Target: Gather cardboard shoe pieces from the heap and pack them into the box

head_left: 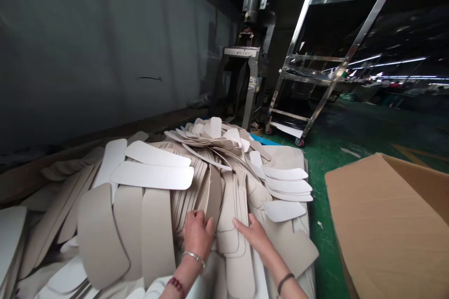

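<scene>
A large heap of flat, round-cornered pieces of card (157, 229), grey-beige on one face and white on the other, lies in front of me. My left hand (198, 233) is closed, fingers curled over the lower end of an upright bunch of grey-beige card pieces (213, 191). To its right, my right hand (254, 233) has thumb and fingers apart, at the edge of a fanned stack of long card pieces (229, 238). Its thumb tip touches or nearly touches that stack; some fingers are hidden. White card pieces (152, 175) lie across the heap beyond my left hand.
A brown cardboard box (389, 229) stands on the green floor (324, 252) at right. Behind the heap are a metal machine (250, 56) and a wheeled metal rack (312, 79). A grey wall (115, 56) runs along the left.
</scene>
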Tool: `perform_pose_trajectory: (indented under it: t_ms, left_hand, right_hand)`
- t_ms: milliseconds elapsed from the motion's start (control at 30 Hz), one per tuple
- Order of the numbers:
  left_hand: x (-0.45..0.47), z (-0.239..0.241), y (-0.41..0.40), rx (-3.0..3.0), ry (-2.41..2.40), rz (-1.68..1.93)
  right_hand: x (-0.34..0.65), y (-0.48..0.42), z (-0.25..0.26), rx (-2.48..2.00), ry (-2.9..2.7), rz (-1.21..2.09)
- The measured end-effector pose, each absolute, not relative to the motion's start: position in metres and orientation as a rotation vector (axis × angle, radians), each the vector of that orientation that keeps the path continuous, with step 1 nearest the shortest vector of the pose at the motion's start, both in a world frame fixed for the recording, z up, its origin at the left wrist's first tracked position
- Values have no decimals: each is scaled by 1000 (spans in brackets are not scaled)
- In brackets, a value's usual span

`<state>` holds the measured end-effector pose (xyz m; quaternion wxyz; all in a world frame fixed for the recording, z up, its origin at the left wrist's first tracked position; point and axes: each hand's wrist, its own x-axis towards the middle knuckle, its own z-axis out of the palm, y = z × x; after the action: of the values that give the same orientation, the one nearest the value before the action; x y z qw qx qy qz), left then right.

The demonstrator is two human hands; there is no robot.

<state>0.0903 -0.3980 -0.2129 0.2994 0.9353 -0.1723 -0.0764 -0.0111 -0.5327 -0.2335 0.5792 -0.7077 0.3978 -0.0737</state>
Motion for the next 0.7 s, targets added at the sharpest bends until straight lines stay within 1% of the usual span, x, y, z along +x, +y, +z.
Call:
perform_pose_trajectory:
  t_ms: [67,133,167,267,400,600,700]
  left_hand:
    - [86,-215,-398,2504,-410,-185]
    - [82,-218,-397,2507,-369,-170]
    - [79,-220,-397,2512,-350,-156]
    - [76,-233,-394,2563,-360,-75]
    - [75,-250,-391,2627,-537,7]
    - [76,-227,-388,2704,-421,-158]
    - [84,-223,-385,2509,-439,-365]
  right_hand:
    - [7,-516,-228,-1890,989,-88]
    - [22,-503,-224,-2020,1027,-68]
    - [29,-498,-224,-1989,1033,-96]
    - [42,-498,-232,-1704,941,-236]
    - [42,-512,-253,-1487,841,-326]
    - [14,-520,-269,-1253,814,-353]
    - [-2,-523,-271,-1222,808,-335]
